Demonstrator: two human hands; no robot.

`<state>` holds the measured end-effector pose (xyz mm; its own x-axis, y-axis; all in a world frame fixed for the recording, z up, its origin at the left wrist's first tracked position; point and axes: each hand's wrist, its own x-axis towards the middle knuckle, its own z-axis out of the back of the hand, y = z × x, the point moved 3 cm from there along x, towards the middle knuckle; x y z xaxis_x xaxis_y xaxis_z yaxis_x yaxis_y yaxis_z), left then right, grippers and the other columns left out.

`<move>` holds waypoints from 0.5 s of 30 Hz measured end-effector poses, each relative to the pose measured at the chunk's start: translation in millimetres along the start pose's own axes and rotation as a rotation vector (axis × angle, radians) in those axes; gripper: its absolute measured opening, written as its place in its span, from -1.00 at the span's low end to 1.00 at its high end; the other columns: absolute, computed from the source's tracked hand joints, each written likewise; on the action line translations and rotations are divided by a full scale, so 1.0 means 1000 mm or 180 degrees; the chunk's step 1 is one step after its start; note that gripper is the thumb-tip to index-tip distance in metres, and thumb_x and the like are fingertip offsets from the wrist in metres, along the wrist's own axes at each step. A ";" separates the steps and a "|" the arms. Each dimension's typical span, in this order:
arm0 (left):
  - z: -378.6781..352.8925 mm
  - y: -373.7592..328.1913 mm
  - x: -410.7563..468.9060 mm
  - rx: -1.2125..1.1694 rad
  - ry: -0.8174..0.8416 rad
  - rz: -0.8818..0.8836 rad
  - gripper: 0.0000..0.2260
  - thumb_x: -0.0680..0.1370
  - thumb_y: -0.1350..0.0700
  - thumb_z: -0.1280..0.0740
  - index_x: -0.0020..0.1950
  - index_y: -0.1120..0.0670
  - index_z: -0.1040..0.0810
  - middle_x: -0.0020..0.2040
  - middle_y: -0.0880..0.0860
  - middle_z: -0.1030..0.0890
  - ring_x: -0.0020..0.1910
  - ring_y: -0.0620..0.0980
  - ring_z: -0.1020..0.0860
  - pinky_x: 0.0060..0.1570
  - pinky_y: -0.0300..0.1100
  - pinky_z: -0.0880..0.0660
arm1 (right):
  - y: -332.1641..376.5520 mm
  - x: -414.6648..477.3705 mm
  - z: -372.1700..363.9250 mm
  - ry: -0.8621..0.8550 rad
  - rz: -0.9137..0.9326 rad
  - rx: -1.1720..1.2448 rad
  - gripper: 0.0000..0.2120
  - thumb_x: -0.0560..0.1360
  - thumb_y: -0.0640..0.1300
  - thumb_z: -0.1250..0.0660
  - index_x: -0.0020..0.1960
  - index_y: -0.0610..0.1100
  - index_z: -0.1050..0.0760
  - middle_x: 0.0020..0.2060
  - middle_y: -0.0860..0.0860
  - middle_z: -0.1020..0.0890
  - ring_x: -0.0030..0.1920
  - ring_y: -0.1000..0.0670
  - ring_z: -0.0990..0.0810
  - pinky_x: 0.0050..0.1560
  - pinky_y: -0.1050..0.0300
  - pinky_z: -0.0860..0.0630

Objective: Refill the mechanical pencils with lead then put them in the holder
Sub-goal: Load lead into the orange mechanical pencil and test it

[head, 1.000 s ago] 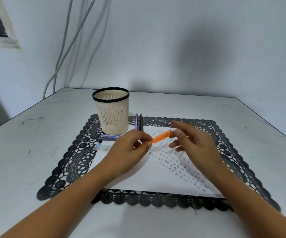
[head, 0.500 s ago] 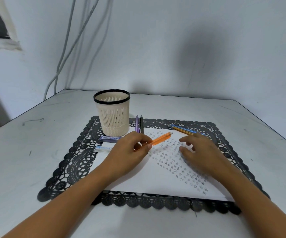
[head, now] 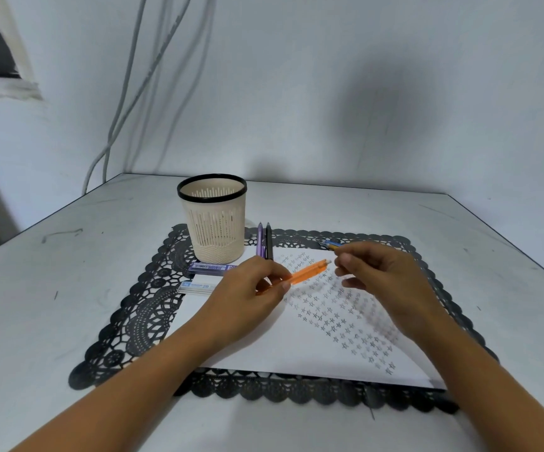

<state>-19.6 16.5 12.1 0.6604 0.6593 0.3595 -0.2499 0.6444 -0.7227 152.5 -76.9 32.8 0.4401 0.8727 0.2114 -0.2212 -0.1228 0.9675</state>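
Note:
My left hand (head: 248,300) pinches an orange mechanical pencil (head: 310,272), held above the paper with its far end pointing up and right. My right hand (head: 385,282) hovers just right of that end, thumb and forefinger drawn close together; anything between them is too small to see. The cream slotted holder (head: 213,220) with a black rim stands at the back left of the mat. A purple pencil (head: 259,239) and a black pencil (head: 268,239) lie side by side right of it. Two lead cases (head: 210,267) (head: 199,286) lie in front of the holder.
A white sheet with small star marks (head: 296,347) lies on a black lace mat (head: 140,308) on the grey table. A blue and orange pencil tip (head: 331,244) shows behind my right hand. Cables hang down the wall at the back left.
My right hand went from the pencil's end down onto the paper, and has now risen back to that end. My left hand kept its hold on the orange pencil.

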 end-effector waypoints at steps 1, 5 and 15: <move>0.000 0.000 0.000 0.0018 0.0001 -0.0021 -0.85 0.51 0.10 -0.32 -0.12 -0.18 -0.48 -0.13 -0.10 -0.54 -0.20 -0.20 -0.47 -0.21 -0.44 -0.35 | 0.001 -0.001 -0.001 0.0010 0.0030 0.0058 -0.85 0.46 -0.29 -0.33 -0.09 -0.09 -0.61 -0.26 -0.03 -0.68 -0.20 0.04 -0.65 -0.15 0.19 -0.61; -0.001 -0.001 -0.001 0.0012 0.0003 -0.0065 -0.86 0.51 0.11 -0.32 -0.11 -0.15 -0.49 -0.14 -0.11 -0.53 -0.20 -0.22 -0.45 -0.22 -0.45 -0.34 | 0.002 -0.004 -0.007 0.0112 0.0076 0.0047 -0.84 0.45 -0.31 -0.33 -0.12 -0.08 -0.62 -0.28 -0.03 -0.68 -0.21 0.04 -0.66 -0.16 0.18 -0.61; -0.001 -0.001 -0.001 0.0109 -0.0033 -0.0235 -0.92 0.51 0.13 -0.33 -0.05 -0.04 -0.55 -0.14 -0.07 -0.53 -0.15 -0.18 -0.45 -0.20 -0.44 -0.35 | 0.000 -0.006 -0.009 0.0066 -0.0120 0.0273 -0.89 0.46 -0.28 -0.32 -0.10 -0.15 -0.60 -0.30 -0.02 -0.69 -0.24 0.02 -0.67 -0.16 0.19 -0.61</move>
<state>-19.2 14.6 11.7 0.6706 0.6133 0.4173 -0.2250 0.7042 -0.6734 142.4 -77.4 30.0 0.4285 0.8869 0.1725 -0.1291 -0.1289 0.9832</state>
